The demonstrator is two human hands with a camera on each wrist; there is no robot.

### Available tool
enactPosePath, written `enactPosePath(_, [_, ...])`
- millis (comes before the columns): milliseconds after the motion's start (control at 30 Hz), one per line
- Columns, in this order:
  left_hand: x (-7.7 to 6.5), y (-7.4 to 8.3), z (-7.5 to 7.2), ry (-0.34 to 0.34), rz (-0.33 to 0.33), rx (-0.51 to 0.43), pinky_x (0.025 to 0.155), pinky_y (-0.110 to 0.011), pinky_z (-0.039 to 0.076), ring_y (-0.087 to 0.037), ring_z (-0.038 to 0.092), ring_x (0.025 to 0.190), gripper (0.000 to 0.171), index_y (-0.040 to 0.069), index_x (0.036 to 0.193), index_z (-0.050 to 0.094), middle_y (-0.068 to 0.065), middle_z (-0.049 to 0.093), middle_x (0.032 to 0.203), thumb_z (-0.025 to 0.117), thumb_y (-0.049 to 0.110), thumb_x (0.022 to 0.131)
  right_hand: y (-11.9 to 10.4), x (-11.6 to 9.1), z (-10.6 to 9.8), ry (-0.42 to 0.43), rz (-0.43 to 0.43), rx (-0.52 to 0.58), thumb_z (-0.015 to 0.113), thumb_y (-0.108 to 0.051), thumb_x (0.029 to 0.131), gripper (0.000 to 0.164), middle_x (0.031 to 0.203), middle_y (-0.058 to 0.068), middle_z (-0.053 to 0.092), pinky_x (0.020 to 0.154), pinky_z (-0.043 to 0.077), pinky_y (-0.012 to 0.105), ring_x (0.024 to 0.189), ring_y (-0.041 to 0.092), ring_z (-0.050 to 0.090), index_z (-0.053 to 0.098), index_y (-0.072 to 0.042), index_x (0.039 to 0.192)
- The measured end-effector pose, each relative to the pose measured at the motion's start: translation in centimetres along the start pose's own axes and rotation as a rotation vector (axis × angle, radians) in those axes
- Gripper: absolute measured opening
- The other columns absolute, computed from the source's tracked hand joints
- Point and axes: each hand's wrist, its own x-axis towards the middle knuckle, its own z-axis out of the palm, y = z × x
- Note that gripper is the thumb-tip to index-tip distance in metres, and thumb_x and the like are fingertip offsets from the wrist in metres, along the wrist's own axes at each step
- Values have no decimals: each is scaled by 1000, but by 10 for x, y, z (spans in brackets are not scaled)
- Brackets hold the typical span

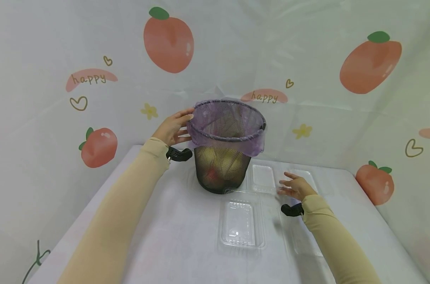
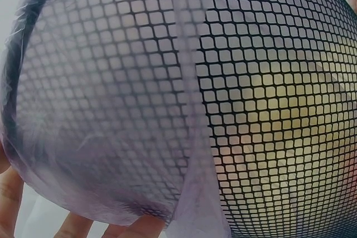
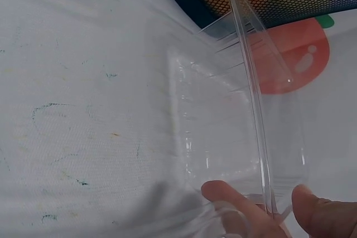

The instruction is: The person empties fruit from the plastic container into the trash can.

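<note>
A black mesh wastebasket (image 1: 220, 169) stands at the back of the table, lined with a translucent purple bag (image 1: 254, 146) folded over its rim. My left hand (image 1: 174, 128) touches the rim and bag on the left side, fingers fairly straight and spread. In the left wrist view, fingertips (image 2: 72, 227) show at the bag's lower fold. To the right, my right hand (image 1: 296, 187) reaches over clear plastic containers with its fingers apart. The right wrist view has a finger and thumb (image 3: 321, 213) on either side of a clear container's edge (image 3: 256, 121), with a gap between them.
Yellow and red shapes show through the basket's mesh (image 2: 284, 104). A clear plastic container (image 1: 241, 221) lies in front of the basket, and another (image 1: 262, 177) lies to its right. Behind the table hangs a white cloth (image 1: 215, 47) printed with fruit.
</note>
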Motion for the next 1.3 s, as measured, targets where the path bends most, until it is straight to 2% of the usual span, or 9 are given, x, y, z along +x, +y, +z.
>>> enactPosePath(267, [2, 0, 2, -6, 1, 2, 109, -46, 41, -33, 37, 138, 44, 33, 144, 46, -1, 30, 155, 53, 28, 101, -1, -4, -3, 14, 7, -6, 36, 7, 100, 67, 159, 28, 1, 96, 52, 38, 121, 37, 45, 0, -7, 155])
enactPosePath(467, [3, -1, 4, -16, 4, 6, 109, -46, 41, -33, 37, 138, 44, 33, 144, 45, -2, 30, 154, 52, 29, 101, -3, -10, -7, -5, 5, 13, 36, 4, 101, 67, 160, 24, -4, 105, 40, 44, 143, 47, 14, -2, -7, 155])
enactPosePath(567, [3, 0, 5, -20, 5, 8, 109, -46, 41, -33, 38, 137, 44, 32, 145, 45, -3, 31, 153, 53, 28, 101, -3, -11, -10, -16, -11, 6, 37, 2, 102, 67, 159, 27, 1, 104, 42, 45, 138, 47, 27, -3, -5, 155])
enactPosePath(700, [2, 2, 6, -35, 2, 16, 109, -46, 41, -33, 37, 137, 46, 31, 146, 43, -4, 31, 154, 52, 27, 101, -4, -13, -13, -14, -38, -7, 39, 0, 102, 66, 151, 33, 17, 96, 52, 43, 106, 34, 57, 0, -3, 155])
enactPosePath(767, [1, 3, 5, -49, 4, 28, 109, -47, 40, -34, 36, 138, 47, 31, 147, 41, -4, 29, 155, 51, 27, 102, -5, -13, -13, -20, -45, -13, 39, -1, 102, 65, 149, 34, 19, 95, 53, 43, 103, 32, 58, 0, -3, 155])
enactPosePath(867, [0, 4, 2, -63, 18, 51, 109, -48, 40, -35, 36, 138, 47, 30, 149, 39, -5, 28, 156, 49, 28, 103, -6, -12, -12, -49, -47, -25, 37, -2, 103, 65, 153, 36, 11, 102, 46, 46, 127, 46, 43, -3, -4, 155])
enactPosePath(1000, [1, 1, -4, -51, 78, 151, 109, -48, 39, -33, 37, 139, 47, 32, 149, 39, -5, 28, 157, 47, 34, 103, -10, -12, -10, -74, -45, -44, 35, -3, 104, 65, 156, 34, 0, 111, 32, 51, 142, 51, 13, -5, -5, 155])
enactPosePath(1167, [3, -9, -11, 2, 200, 300, 111, -50, 36, -31, 40, 138, 52, 33, 148, 40, -5, 29, 158, 43, 49, 99, -14, -14, -9, -85, -54, -78, 34, -4, 104, 65, 156, 35, -1, 113, 24, 55, 142, 52, 11, -7, -5, 154])
enactPosePath(1300, [4, -18, -17, 28, 297, 335, 113, -53, 33, -33, 40, 138, 58, 31, 149, 39, -8, 32, 157, 37, 55, 97, -17, -18, -8, -89, -67, -98, 35, -5, 104, 65, 157, 32, -2, 113, 24, 56, 142, 52, 12, -7, -4, 154])
